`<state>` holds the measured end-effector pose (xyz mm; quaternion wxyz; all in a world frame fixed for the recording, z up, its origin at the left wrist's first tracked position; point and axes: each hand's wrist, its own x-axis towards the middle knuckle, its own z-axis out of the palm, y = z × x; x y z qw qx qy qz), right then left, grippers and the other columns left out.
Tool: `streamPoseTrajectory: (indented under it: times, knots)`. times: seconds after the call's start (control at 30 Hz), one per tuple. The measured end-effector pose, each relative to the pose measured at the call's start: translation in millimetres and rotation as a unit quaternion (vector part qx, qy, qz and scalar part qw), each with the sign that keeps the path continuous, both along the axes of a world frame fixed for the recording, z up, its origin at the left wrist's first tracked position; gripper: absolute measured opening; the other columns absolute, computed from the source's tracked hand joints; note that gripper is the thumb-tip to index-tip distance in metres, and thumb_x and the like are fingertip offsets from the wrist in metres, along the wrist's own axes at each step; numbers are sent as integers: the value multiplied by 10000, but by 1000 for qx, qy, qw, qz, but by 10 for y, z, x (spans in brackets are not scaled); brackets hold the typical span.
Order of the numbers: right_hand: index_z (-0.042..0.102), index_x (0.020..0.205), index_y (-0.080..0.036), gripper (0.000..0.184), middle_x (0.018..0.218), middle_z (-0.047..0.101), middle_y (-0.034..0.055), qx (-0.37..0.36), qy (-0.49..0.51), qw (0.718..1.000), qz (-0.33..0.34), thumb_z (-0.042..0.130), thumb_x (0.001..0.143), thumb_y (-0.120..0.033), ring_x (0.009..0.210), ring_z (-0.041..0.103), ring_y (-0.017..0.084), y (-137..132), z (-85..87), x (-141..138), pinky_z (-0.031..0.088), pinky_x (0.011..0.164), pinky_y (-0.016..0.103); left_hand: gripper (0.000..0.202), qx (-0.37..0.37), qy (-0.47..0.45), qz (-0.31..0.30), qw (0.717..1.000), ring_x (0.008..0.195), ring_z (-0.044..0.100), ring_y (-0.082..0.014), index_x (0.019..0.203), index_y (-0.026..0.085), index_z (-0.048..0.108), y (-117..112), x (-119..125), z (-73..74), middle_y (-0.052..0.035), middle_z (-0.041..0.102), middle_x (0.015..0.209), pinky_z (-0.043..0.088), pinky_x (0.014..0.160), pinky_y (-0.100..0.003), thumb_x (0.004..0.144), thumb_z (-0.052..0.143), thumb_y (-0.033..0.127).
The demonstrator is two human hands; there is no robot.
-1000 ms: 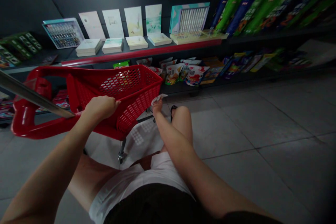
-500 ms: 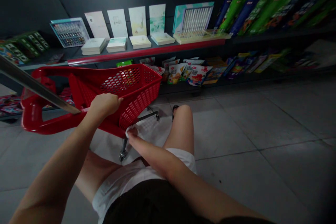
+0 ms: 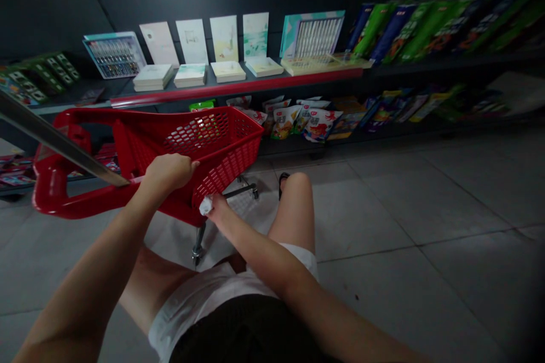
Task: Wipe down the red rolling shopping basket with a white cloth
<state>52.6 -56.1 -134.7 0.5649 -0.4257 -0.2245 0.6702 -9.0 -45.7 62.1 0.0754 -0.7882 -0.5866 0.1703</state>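
A red plastic shopping cart (image 3: 147, 136) with perforated basket walls stands in front of me. My left hand (image 3: 170, 171) is closed over the cart's near upper rim. Lower down, my right hand (image 3: 218, 206) is closed on a crumpled white cloth (image 3: 206, 205), held against the outside of the cart's near side wall. Whether it is fabric or tissue I cannot make out. My right fingers are mostly hidden by the hand and the cloth.
Behind the cart is a dark shelf with a red edge strip (image 3: 238, 86), bearing upright booklets (image 3: 224, 38) and boxed pen sets (image 3: 315, 35). Snack bags (image 3: 321, 125) fill the lower shelf. A metal bar (image 3: 59, 139) slants in from the left. Cart casters (image 3: 196, 252) rest on grey floor tiles (image 3: 383, 204).
My right hand has moved slightly upward with the white cloth along the cart's side, and the cloth now looks more bunched. My left hand stays on the rim.
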Motion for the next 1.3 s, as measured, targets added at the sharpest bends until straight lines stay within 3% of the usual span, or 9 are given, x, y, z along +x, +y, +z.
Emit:
streamPoseTrajectory:
  times: [0.13, 0.23, 0.4, 0.5, 0.63, 0.73, 0.97, 1.2, 1.3]
  knots:
    - [492, 778, -174, 89, 659, 583, -4, -22, 64, 997, -24, 447, 781, -97, 641, 600, 145, 258, 210, 222, 528, 621, 293, 632, 1, 6, -2, 1000, 965, 674, -368, 1076, 116, 694, 4, -7, -2, -223, 709, 1030, 515, 785, -431, 935, 211, 497]
    - [526, 973, -175, 254, 851, 627, 22, 53, 9, 986, -155, 421, 753, -103, 794, 629, 146, 390, 381, 636, 540, 763, 311, 631, -2, 2, -10, 1000, 955, 672, -390, 1051, 113, 698, -13, -6, 1, -226, 710, 1015, 517, 766, -462, 930, 207, 489]
    - [455, 1331, -68, 605, 1261, 479, 174, 73, -382, 857, -337, 369, 733, -100, 1262, 451, 222, 639, 321, 1229, 366, 1079, 399, 632, -4, 3, -14, 1000, 937, 676, -386, 1027, 110, 703, -88, -10, 13, -221, 712, 1000, 521, 758, -458, 930, 201, 482]
    - [448, 1343, 2, 650, 1294, 439, 225, 67, -431, 843, -316, 413, 701, -88, 1291, 404, 280, 578, 36, 954, 293, 1122, 461, 635, -11, 9, -16, 1000, 933, 681, -375, 1020, 115, 706, -120, -5, 26, -218, 715, 987, 523, 756, -444, 932, 198, 486]
    - [432, 1378, -47, 661, 1331, 404, 203, 212, -494, 809, -237, 440, 720, -105, 1319, 356, 280, 97, -439, 254, 297, 1128, 469, 632, -3, 10, -8, 1000, 936, 679, -385, 1027, 116, 703, -109, -4, 28, -217, 715, 998, 523, 756, -456, 931, 200, 487]
    - [516, 1319, -87, 620, 1274, 469, 167, 321, -487, 799, -149, 448, 702, -102, 1260, 426, 249, -116, -647, 242, 347, 1107, 416, 645, -6, 7, -1, 1000, 948, 673, -393, 1032, 117, 703, -92, -27, 21, -218, 713, 1015, 519, 761, -466, 928, 194, 499]
    - [463, 1334, -50, 613, 1278, 461, 196, 108, -411, 831, -359, 364, 731, -90, 1264, 423, 254, 672, -301, 1198, 296, 1113, 485, 636, -17, 19, -5, 1000, 940, 679, -367, 1055, 109, 696, -117, -65, 32, -224, 712, 1007, 518, 767, -432, 931, 187, 471]
    - [445, 1382, -70, 595, 1363, 414, 198, 259, -514, 791, -206, 431, 789, -122, 1332, 360, 269, 118, -509, 307, 314, 1126, 448, 620, -17, 15, -4, 1000, 953, 674, -389, 1060, 108, 691, -86, -44, 29, -227, 711, 1004, 519, 770, -463, 929, 196, 457]
    - [575, 1251, -129, 425, 1234, 540, 140, 291, -504, 797, -161, 435, 850, -133, 1191, 502, 227, -96, -605, 413, 417, 1056, 389, 629, -12, 13, -11, 1000, 933, 678, -391, 1044, 111, 694, -82, -79, 20, -224, 712, 997, 520, 749, -467, 926, 187, 464]
